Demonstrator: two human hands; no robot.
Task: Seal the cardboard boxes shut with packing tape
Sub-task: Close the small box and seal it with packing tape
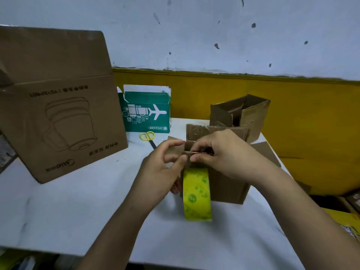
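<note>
Two hands start the taping; left hand [162, 172] grips the roll [197, 197], right hand [224, 154] pinches its end; next, probably, strip over box [228, 189].

White airplane sign on green box [146, 114]; print on large box [58, 121] illegible.

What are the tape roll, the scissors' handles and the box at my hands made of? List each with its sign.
Tape roll: seemingly glossy yellow-green plastic film, with slight sheen. Scissors' handles: likely smooth yellow plastic, evenly coloured. Box: matte brown corrugated cardboard; layered flap edges show.
</note>
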